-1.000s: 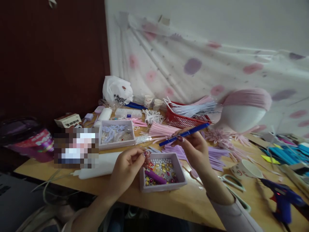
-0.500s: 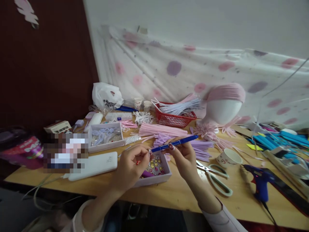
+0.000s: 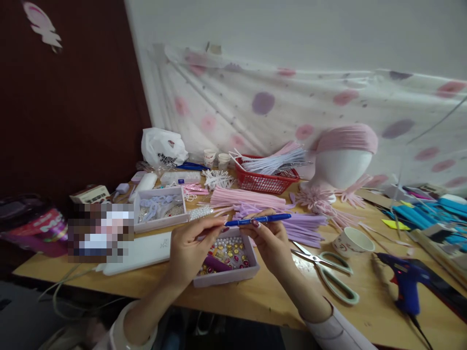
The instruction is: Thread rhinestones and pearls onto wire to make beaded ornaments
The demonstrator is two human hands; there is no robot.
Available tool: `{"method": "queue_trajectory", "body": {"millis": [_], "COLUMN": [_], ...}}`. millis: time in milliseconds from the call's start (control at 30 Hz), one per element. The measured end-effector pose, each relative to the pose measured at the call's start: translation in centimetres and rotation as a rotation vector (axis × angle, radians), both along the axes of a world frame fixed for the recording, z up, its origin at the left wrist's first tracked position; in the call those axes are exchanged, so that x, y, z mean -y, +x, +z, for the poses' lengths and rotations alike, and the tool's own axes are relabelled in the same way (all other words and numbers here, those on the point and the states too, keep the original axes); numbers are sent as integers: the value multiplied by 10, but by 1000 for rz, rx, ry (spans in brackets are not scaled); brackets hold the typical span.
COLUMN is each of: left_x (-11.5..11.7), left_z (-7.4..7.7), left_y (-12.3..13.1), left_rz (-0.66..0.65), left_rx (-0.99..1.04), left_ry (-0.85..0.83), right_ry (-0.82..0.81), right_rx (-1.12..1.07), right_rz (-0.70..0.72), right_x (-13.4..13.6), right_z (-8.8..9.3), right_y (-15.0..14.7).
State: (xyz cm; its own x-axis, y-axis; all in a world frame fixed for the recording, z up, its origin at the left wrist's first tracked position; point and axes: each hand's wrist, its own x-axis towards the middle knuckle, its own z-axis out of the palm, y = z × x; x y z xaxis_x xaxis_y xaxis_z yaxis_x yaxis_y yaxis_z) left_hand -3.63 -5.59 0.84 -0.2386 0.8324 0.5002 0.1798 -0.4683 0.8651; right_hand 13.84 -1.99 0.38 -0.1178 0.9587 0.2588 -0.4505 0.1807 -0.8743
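From the head view, both hands meet above the small pale pink box of pearls and coloured gems (image 3: 241, 272), which stands on the wooden bench (image 3: 270, 296). The right hand (image 3: 270, 240) has its grip pinched on the thin blue pen-like tool (image 3: 259, 220), held almost level just above the box. The left hand (image 3: 189, 248) brings thumb and forefinger to the tool's left tip, its grip narrow; whether a gem sits between them I cannot tell. The step looks like seating or freeing something small at that tip, so the next move probably calls for a steady tool and a fine pinch. Right of the box lie the pale green scissors (image 3: 330, 277), then a white paper cup (image 3: 352, 240) and the blue glue gun (image 3: 406, 287). Behind the box lie lilac and pink strips (image 3: 248, 199); a white slab (image 3: 142, 250) lies to its left. Nothing blocks the hands.
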Motion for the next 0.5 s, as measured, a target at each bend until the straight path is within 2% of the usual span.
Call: {"method": "queue_trajectory", "body": {"millis": [133, 233, 333, 433, 500], "left_x": [-9, -18, -25, -30, -32], "left_z": [-2, -7, -13, -17, -18], "left_y": [5, 10, 15, 20, 23], "left_rz": [52, 25, -54, -113, -127], "left_rx": [38, 177, 375, 596, 736], "left_ry": [54, -33, -145, -208, -243], "right_ry": [-18, 20, 194, 411, 520], "right_rx": [-44, -62, 39, 244, 377], "right_rz": [-5, -21, -136, -297, -346], "right_x": [-2, 1, 5, 7, 6], "right_z": [-5, -9, -14, -20, -26], "right_y": [-5, -10, -14, -13, -8]}}
